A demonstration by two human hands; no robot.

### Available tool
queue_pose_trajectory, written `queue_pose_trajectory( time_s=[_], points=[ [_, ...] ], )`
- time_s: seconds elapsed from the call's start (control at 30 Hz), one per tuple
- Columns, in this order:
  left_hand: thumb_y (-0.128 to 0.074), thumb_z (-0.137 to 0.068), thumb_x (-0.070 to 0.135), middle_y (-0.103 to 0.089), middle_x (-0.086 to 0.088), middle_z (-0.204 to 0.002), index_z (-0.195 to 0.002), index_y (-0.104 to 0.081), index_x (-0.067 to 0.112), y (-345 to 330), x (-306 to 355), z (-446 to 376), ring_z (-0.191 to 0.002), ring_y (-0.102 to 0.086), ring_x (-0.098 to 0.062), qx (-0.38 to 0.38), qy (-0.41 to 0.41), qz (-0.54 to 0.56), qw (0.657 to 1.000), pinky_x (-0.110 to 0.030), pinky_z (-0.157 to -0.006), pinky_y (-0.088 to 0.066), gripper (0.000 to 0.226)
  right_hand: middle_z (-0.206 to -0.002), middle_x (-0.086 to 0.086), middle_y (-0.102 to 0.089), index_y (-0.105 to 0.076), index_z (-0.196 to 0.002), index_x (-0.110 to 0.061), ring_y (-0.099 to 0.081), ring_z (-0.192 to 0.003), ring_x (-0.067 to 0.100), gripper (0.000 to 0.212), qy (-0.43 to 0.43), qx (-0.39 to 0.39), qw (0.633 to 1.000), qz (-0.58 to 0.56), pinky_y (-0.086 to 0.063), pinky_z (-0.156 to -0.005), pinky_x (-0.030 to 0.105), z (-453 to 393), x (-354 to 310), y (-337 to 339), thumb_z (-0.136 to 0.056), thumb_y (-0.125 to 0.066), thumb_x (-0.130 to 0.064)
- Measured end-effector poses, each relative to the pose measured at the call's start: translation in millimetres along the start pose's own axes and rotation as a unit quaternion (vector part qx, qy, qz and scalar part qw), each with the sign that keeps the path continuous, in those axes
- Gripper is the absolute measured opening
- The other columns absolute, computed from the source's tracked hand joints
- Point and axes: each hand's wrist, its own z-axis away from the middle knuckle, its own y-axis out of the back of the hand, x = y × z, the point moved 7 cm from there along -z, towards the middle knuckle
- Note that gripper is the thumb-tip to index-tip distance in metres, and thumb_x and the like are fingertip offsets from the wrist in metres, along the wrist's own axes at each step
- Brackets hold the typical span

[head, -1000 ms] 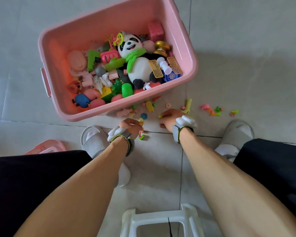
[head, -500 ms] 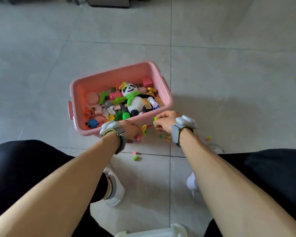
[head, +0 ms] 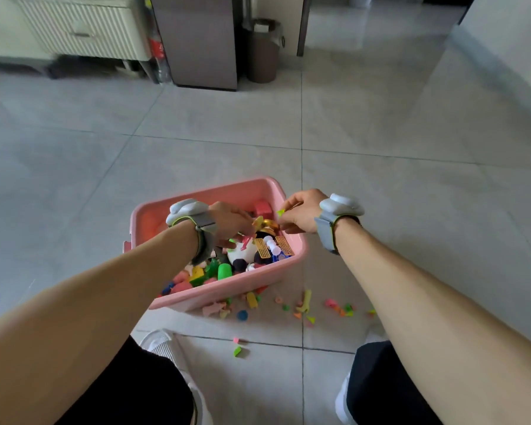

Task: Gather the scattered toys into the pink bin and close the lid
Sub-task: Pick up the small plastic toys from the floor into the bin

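Observation:
The pink bin (head: 227,291) stands open on the tiled floor, full of toys, among them a panda plush (head: 242,254) and a green block (head: 223,270). My left hand (head: 229,220) hovers over the bin's middle, fingers curled round small toys; a yellow piece (head: 258,223) sticks out of it. Over the bin's far right corner my right hand (head: 301,214) pinches small pieces, a green one (head: 281,211) showing. Several small toys (head: 304,302) lie scattered on the floor by the bin's near side, and a green bit (head: 237,351) lies nearer to me. No lid is in view.
A brown trash can (head: 262,50), a grey cabinet (head: 196,41) and a white drawer unit (head: 83,29) stand along the far wall. My knees in black shorts and my white slippers (head: 160,342) are at the bottom of the view.
Both hands have risen from the floor in front of the bin to above its contents, carrying small pieces. The view has tilted up and away from the bin.

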Motion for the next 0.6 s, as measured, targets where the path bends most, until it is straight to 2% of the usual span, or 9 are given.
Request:
queue_pose_trajectory(
  time_s=[0.1, 0.23, 0.3, 0.37, 0.4, 0.47, 0.53, 0.6],
  points=[
    [-0.069, -0.082, 0.004, -0.073, -0.01, -0.096, -0.084, -0.071, 0.013, 2, -1, -28, -0.086, -0.067, -0.022, 0.003, 0.023, 0.027, 0.999, -0.037, -0.082, -0.057, 0.009, -0.071, 0.011, -0.064, -0.062, -0.08, -0.009, -0.064, -0.064, 0.02, 0.016, -0.011, -0.006, 1.0, 0.012, -0.061, -0.072, 0.033, -25, 4, -3, -0.076, -0.066, 0.006],
    [-0.059, -0.089, 0.001, -0.066, -0.01, -0.094, -0.096, -0.066, 0.005, -7, -12, -49, -0.076, -0.059, -0.018, -0.001, 0.083, 0.0, 0.997, -0.03, -0.076, -0.053, 0.011, -0.07, 0.009, -0.064, -0.065, -0.078, -0.013, -0.063, -0.065, 0.021, 0.019, -0.023, 0.007, 0.999, 0.035, -0.061, -0.078, 0.04, -55, 12, -13, -0.073, -0.065, 0.005],
    [-0.056, -0.09, 0.0, -0.063, -0.008, -0.087, -0.088, -0.063, 0.006, -8, -13, -62, -0.07, -0.054, -0.016, -0.005, 0.107, 0.01, 0.994, -0.028, -0.07, -0.049, 0.01, -0.071, 0.005, -0.063, -0.064, -0.074, -0.017, -0.062, -0.067, 0.021, 0.021, -0.025, 0.019, 0.998, 0.058, -0.061, -0.076, 0.037, -72, 11, -15, -0.071, -0.064, 0.004],
    [-0.055, -0.088, -0.003, -0.061, -0.007, -0.082, -0.083, -0.061, 0.007, -6, -11, -73, -0.07, -0.054, -0.016, -0.002, 0.117, 0.026, 0.993, -0.028, -0.073, -0.049, 0.013, -0.077, 0.003, -0.063, -0.064, -0.075, -0.019, -0.062, -0.076, 0.023, 0.022, -0.02, 0.035, 0.996, 0.083, -0.056, -0.072, 0.031, -87, 7, -12, -0.072, -0.064, 0.002],
    [-0.057, -0.086, -0.004, -0.062, -0.007, -0.081, -0.084, -0.063, 0.007, -4, -9, -79, -0.07, -0.055, -0.017, 0.006, 0.119, 0.039, 0.992, -0.029, -0.076, -0.05, 0.012, -0.085, 0.003, -0.064, -0.066, -0.083, -0.019, -0.063, -0.083, 0.024, 0.021, -0.019, 0.043, 0.994, 0.097, -0.054, -0.074, 0.03, -94, 7, -11, -0.074, -0.065, 0.0],
    [-0.063, -0.081, -0.002, -0.065, -0.005, -0.075, -0.087, -0.068, 0.006, -2, -7, -86, -0.067, -0.058, -0.017, 0.02, 0.113, 0.073, 0.991, -0.029, -0.073, -0.051, 0.012, -0.103, 0.004, -0.064, -0.065, -0.108, -0.018, -0.062, -0.097, 0.026, 0.031, -0.029, 0.062, 0.989, 0.134, -0.053, -0.085, 0.032, -104, 12, -7, -0.078, -0.067, -0.011],
    [-0.065, -0.079, -0.001, -0.066, -0.006, -0.072, -0.092, -0.071, 0.005, 0, -5, -92, -0.063, -0.058, -0.017, 0.027, 0.11, 0.097, 0.989, -0.027, -0.065, -0.05, 0.015, -0.103, 0.005, -0.062, -0.061, -0.112, -0.018, -0.061, -0.095, 0.027, 0.033, -0.046, 0.072, 0.982, 0.168, -0.053, -0.088, 0.033, -111, 18, -1, -0.08, -0.065, -0.015],
    [-0.064, -0.08, -0.002, -0.066, -0.006, -0.071, -0.093, -0.07, 0.005, -2, -8, -96, -0.061, -0.058, -0.017, 0.028, 0.118, 0.111, 0.986, -0.027, -0.063, -0.05, 0.015, -0.095, 0.005, -0.056, -0.058, -0.102, -0.017, -0.054, -0.086, 0.026, 0.02, -0.057, 0.046, 0.982, 0.173, -0.047, -0.077, 0.027, -112, 26, -1, -0.083, -0.059, -0.01]
  ],
)
